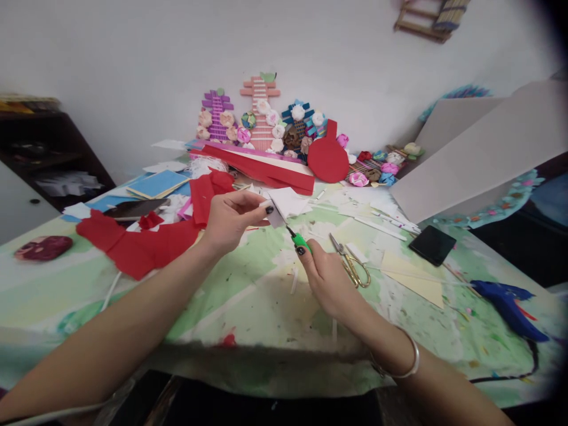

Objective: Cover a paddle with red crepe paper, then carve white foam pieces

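Observation:
My left hand pinches a small white paper piece above the table, fingers closed on its left edge. My right hand is wrapped round green-handled scissors, whose blades point up into the paper's lower edge. Both hands hover over the green patterned table cover. A silver bangle circles my right wrist.
Gold-handled scissors lie just right of my right hand. Red paper shapes spread at left, a black phone and blue glue gun at right. Paper flower crafts and grey card sheets stand along the back.

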`<action>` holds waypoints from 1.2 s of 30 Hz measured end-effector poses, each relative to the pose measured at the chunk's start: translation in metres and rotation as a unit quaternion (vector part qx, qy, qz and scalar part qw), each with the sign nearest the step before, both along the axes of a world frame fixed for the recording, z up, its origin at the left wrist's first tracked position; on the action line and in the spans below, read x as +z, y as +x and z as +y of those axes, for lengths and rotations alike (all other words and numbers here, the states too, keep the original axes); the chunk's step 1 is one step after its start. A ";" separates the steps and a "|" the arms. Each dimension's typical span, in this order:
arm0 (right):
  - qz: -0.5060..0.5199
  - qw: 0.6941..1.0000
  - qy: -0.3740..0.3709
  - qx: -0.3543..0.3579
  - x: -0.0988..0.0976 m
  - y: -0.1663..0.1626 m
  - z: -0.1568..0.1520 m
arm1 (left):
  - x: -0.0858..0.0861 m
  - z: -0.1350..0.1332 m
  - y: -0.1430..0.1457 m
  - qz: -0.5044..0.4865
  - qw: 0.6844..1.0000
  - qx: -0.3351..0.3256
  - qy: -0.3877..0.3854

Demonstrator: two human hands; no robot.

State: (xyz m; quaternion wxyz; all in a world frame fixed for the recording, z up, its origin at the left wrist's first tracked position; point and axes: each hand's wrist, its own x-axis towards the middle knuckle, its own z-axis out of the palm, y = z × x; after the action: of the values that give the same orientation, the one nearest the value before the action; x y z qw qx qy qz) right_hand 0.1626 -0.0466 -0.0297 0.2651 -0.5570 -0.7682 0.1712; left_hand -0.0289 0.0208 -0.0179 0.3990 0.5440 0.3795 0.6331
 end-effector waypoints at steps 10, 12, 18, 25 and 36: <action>0.137 0.971 -0.196 -0.005 -0.007 0.020 -0.111 | 0.002 -0.068 0.018 0.156 0.985 -0.067 -0.023; 0.175 0.954 -0.242 0.011 -0.026 0.016 -0.131 | -0.007 -0.086 0.017 0.189 0.976 -0.098 -0.040; 0.227 0.937 -0.266 -0.009 -0.071 0.003 -0.160 | -0.039 -0.115 0.006 0.232 0.962 -0.134 -0.061; 0.170 0.960 -0.219 -0.046 -0.063 -0.003 -0.163 | -0.044 -0.116 0.005 0.252 0.961 -0.110 -0.036; 0.004 0.988 -0.144 -0.046 -0.047 -0.016 -0.152 | -0.044 -0.117 0.009 0.259 0.959 -0.110 -0.037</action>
State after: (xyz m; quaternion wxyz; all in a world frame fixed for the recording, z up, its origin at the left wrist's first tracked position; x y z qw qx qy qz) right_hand 0.1461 -0.1987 -0.0770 0.1922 -0.6233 -0.7083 0.2701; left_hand -0.0201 -0.0961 -0.0617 0.3747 0.7124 0.4308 0.4080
